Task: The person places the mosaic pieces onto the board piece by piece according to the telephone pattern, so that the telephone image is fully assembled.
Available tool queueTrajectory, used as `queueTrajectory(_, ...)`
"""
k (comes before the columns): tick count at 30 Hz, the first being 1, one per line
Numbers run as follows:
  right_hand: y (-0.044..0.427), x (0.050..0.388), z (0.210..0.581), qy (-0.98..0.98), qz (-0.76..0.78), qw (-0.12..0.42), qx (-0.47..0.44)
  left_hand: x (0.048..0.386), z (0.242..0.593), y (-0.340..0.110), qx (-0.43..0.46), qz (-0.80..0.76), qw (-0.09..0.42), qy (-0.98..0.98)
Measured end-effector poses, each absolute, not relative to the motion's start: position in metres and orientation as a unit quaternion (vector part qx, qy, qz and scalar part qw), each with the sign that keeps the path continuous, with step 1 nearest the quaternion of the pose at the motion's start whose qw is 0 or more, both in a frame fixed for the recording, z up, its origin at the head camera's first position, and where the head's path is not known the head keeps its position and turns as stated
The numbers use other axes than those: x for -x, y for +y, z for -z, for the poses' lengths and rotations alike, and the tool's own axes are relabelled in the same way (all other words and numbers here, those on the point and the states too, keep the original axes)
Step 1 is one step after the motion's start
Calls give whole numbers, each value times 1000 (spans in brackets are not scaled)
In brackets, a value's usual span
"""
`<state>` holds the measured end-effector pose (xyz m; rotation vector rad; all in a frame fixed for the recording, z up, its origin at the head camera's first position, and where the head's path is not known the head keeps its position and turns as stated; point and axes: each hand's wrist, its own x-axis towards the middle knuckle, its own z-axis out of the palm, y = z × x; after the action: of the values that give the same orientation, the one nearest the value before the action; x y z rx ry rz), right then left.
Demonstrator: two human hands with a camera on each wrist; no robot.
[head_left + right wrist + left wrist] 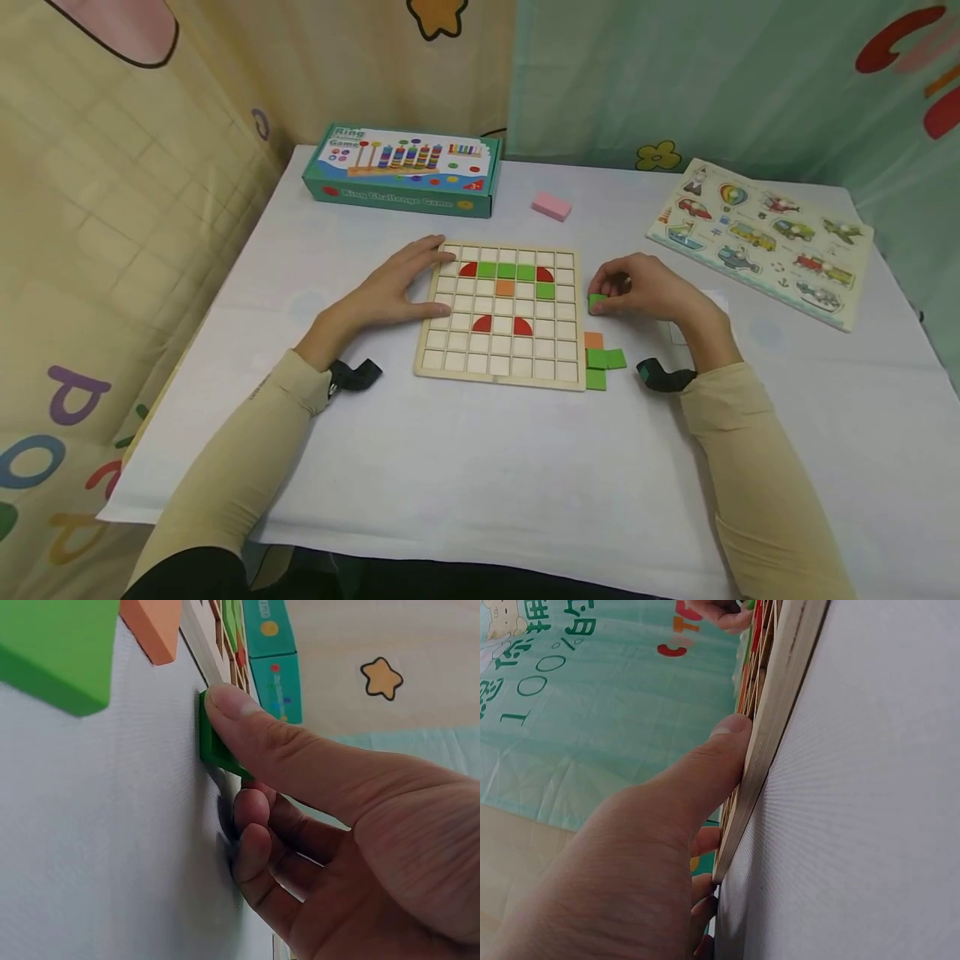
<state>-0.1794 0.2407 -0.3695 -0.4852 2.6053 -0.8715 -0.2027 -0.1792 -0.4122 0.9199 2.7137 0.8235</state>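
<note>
A wooden grid board (457,361) lies flat on the table. Several green and red pieces and one orange square tile (505,288) sit in its cells. My left hand (386,292) rests on the board's left edge, fingers spread, with the thumb on the rim in the left wrist view. To the right of the board, my right hand (647,287) pinches a green square tile (208,739) between thumb and fingers, close to the table. Nearer the front, several loose green tiles (596,380) and an orange tile (593,340) lie against the board's right edge.
A green Ring Challenge Game box (401,171) stands at the back left. A pink block (551,207) lies behind the board. At the back right is a picture board (765,237) with vehicles. Printed curtains hang behind the white-covered table (480,467).
</note>
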Motion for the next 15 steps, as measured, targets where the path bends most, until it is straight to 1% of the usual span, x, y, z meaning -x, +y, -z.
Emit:
queueTrajectory(4,241,178,368,921,307,168,174,202,412,-179,-307,-278,77,907)
queueTrajectory(9,230,176,359,918,323,141,182,202,412,-178,-309,-282,80,905)
queueTrajectory(12,204,178,351,916,326,122,198,202,413,-178,-309,-279,80,906)
queueTrajectory(15,165,183,344,915,328,110,209,201,413,-179,-306,-279,79,907)
